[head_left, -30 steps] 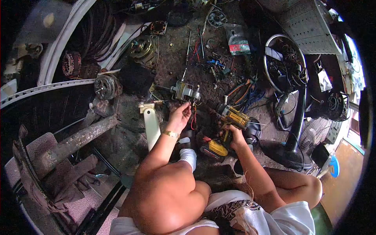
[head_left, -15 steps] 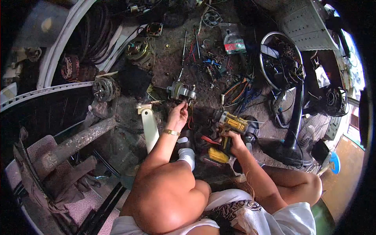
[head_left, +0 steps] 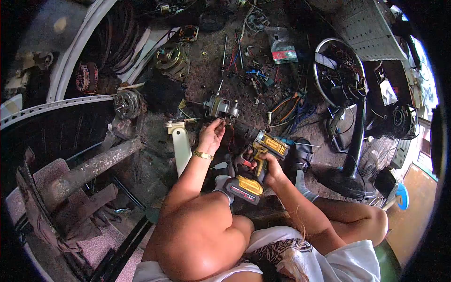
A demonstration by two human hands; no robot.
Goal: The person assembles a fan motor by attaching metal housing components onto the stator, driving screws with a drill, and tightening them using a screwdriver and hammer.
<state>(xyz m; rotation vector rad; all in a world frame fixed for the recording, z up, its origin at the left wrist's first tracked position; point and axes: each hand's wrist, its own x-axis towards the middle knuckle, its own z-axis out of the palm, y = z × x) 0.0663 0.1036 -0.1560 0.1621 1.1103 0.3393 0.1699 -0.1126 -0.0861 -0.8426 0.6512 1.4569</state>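
My right hand [head_left: 271, 170] is wrapped round the grip of a yellow and black cordless drill [head_left: 273, 144], whose front end points up and left toward a small metal motor. The drill's battery sits low, near my sock. My left hand [head_left: 212, 135], with a gold watch on the wrist, has its fingers pinched at the lower edge of the motor [head_left: 221, 107]; what lies between the fingertips is too small to tell. A thin metal rod [head_left: 219, 87] stands out from the top of the motor. Wires hang below it.
A cream plastic arm [head_left: 181, 149] lies left of my left hand. Pliers [head_left: 287, 106], blue cables and small parts are scattered beyond the drill. At the right stand a black fan stand [head_left: 355, 141] and a metal ring [head_left: 319, 75] with wires. A packet [head_left: 284, 55] lies farther back.
The drill in my right hand has moved left, closer to the motor, and its battery has swung toward my left foot. My left hand has stayed at the motor.
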